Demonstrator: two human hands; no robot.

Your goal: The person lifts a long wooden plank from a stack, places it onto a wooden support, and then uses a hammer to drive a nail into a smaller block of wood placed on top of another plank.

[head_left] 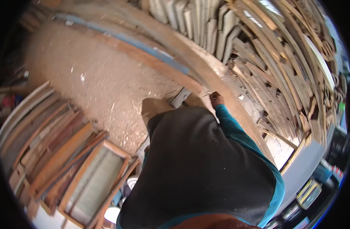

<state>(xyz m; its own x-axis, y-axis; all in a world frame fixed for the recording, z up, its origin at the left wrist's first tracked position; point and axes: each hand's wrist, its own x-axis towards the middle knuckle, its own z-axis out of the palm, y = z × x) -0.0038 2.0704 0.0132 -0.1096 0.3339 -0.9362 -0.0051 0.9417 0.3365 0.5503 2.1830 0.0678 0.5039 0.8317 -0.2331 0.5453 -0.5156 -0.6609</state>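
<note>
My right hand (216,99) is at the end of a teal sleeve (236,124), in front of my right side. Its fingers look curled closed at the near edge of a long brown wooden plank (242,118). Whatever they may hold is too small and blurred to make out. My left hand does not show; my dark top covers that side. Beyond my knees lies a long blue-painted strip (144,45) on the plank's left side. A small grey flat piece (180,97) sits between my knees.
Wood stock (274,72) is heaped at the right, and pale boards (198,24) stand upright at the far side. Stacked frames and planks (56,145) fill the left. Pale chips litter the brown floor (94,80). A grey surface (305,168) and boxes lie at the lower right.
</note>
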